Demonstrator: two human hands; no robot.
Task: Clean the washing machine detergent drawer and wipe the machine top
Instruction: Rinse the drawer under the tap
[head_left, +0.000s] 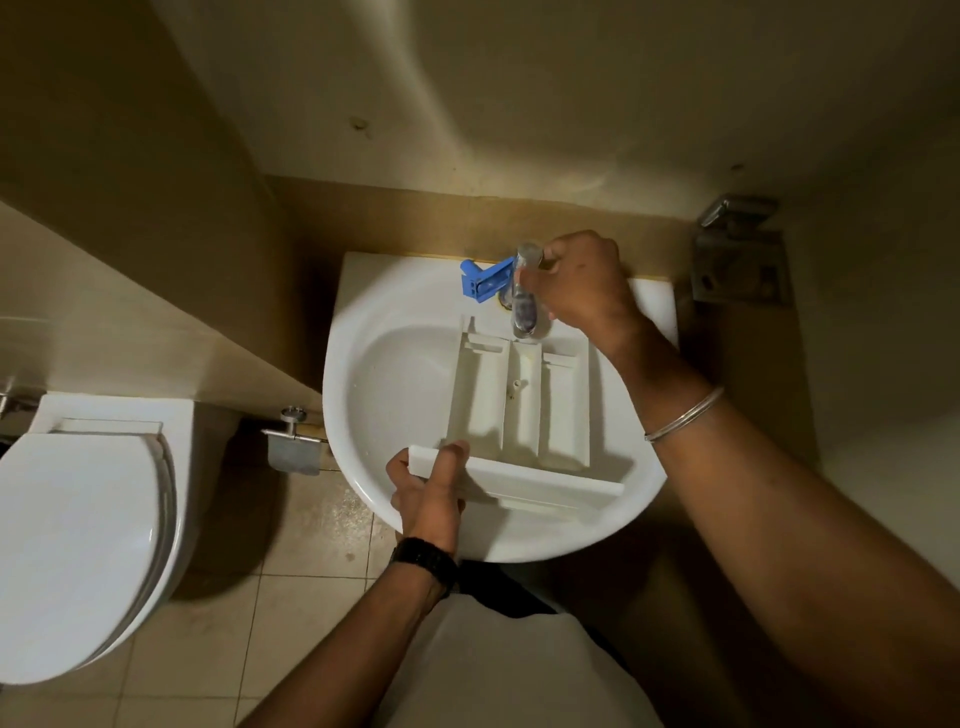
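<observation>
Over the sink (363, 395), left hand (428, 488) holds drawer (519, 410); no writing legible.

A white toilet (78, 530) with its lid down stood at the left on the beige tiled floor (291, 587). A metal paper holder (293, 447) hung on the wall between the toilet and the basin. A metal fitting (737, 260) was fixed to the wall at the right.
</observation>
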